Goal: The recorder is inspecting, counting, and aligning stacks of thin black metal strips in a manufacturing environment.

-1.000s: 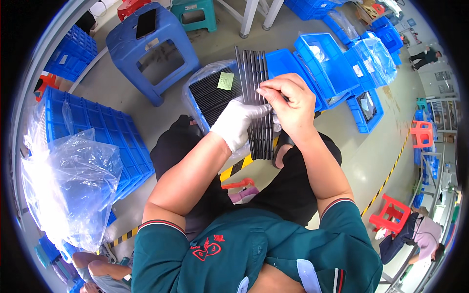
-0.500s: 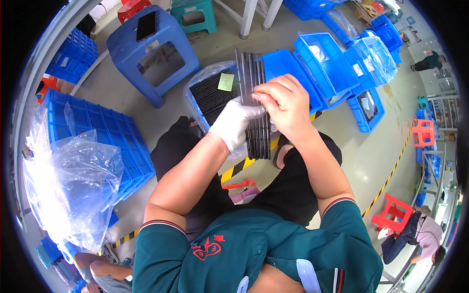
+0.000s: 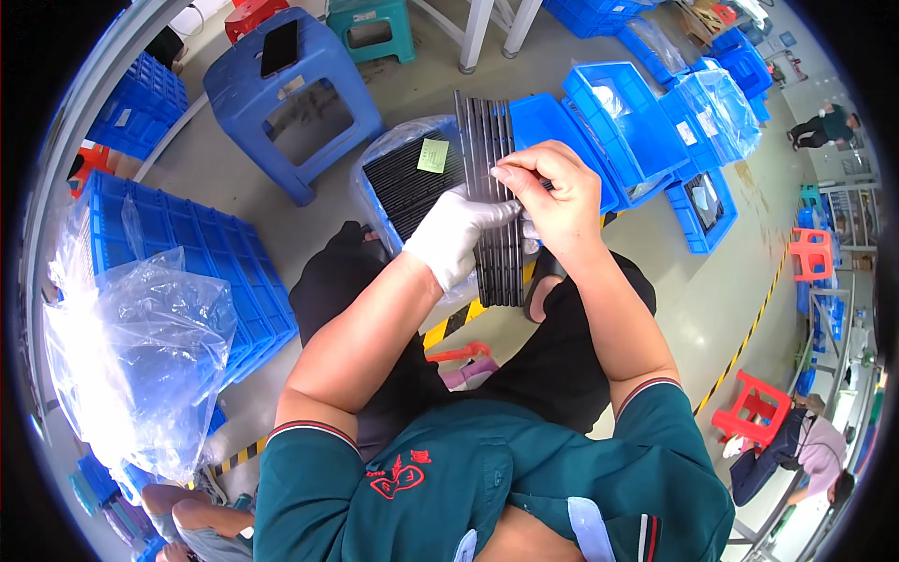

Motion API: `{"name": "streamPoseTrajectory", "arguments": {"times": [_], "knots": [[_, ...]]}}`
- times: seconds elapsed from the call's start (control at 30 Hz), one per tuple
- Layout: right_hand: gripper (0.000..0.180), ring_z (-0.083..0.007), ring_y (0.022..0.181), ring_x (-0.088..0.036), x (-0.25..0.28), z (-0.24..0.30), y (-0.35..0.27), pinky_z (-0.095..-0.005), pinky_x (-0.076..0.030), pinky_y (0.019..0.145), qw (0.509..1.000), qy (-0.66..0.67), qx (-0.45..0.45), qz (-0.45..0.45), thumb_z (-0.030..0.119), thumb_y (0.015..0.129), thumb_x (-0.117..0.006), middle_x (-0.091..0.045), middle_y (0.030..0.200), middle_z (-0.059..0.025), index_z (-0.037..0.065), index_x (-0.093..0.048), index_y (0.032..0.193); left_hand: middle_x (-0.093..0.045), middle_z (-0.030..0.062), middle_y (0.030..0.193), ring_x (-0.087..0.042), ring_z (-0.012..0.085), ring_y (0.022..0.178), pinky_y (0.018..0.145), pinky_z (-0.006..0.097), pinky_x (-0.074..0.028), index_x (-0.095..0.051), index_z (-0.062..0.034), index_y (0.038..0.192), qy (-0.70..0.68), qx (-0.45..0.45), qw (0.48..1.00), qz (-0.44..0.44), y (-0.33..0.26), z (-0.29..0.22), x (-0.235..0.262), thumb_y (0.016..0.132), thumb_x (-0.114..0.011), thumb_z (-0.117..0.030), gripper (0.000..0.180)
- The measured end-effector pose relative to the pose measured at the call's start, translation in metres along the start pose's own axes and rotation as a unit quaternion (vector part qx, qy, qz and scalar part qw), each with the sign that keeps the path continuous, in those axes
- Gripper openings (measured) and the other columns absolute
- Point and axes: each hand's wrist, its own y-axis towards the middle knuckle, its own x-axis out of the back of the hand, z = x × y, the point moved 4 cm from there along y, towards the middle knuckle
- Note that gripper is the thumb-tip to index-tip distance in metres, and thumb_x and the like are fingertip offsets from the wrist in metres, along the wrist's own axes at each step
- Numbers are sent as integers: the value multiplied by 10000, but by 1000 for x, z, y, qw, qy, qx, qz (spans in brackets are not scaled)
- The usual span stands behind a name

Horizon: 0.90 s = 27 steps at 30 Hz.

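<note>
Your gloved left hand is wrapped around the dark rods. Compared with half a second ago, rods and right hand sit slightly further right, so the bundle stays gathered. Its long axis runs away from you through the grip, far ends tipping left. Whether your right thumb and forefinger pinch a rod, I can't quite tell.

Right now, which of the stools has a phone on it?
The blue stool at upper left: a black phone lies on its seat. No phone shows on the green stool or the red ones.
</note>
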Motion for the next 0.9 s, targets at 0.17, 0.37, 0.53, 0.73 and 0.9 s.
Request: {"name": "streamPoseTrajectory", "arguments": {"times": [0.17, 0.37, 0.53, 0.73, 0.9], "knots": [[114, -231, 694, -611, 1, 12, 2, -320, -486, 617, 995, -45, 86, -2, 87, 701, -783, -654, 727, -58, 61, -698, 772, -637, 57, 988, -633, 148, 887, 774, 288, -521, -599, -36, 1118, 11, -15, 1000, -7, 3, 4, 6, 868, -591, -23, 251], [141, -245, 702, -602, -1, 8, -1, -335, -488, 614, 996, -34, 86, 0, 91, 678, -780, -653, 753, -52, 81, -686, 783, -627, 47, 995, -608, 133, 920, 822, 283, -486, -604, -47, 1097, 11, 10, 1000, 5, 0, 3, 2, 866, -611, -63, 232], [144, -244, 661, -572, -2, 23, -2, -343, -471, 603, 976, -126, 175, 16, 140, 673, -786, -620, 707, -45, 84, -673, 740, -627, 53, 994, -608, 135, 916, 822, 282, -485, -597, -40, 1102, 38, -11, 999, 27, 7, 7, 11, 860, -611, -57, 242], [137, -250, 657, -563, -7, 14, -3, -343, -476, 617, 972, -122, 200, 13, 143, 673, -781, -603, 694, -36, 91, -682, 751, -656, 70, 954, -654, 164, 865, 777, 307, -524, -622, -14, 1026, 27, -23, 999, 0, 9, 10, 11, 811, -596, 27, 220], [135, -220, 696, -595, -2, 9, -4, -307, -472, 619, 988, -72, 129, 40, 47, 703, -775, -656, 742, -61, 50, -699, 814, -617, 41, 969, -587, 112, 915, 816, 271, -471, -601, -32, 1051, 52, -17, 998, 22, 6, 8, 9, 846, -615, -69, 209]]}}
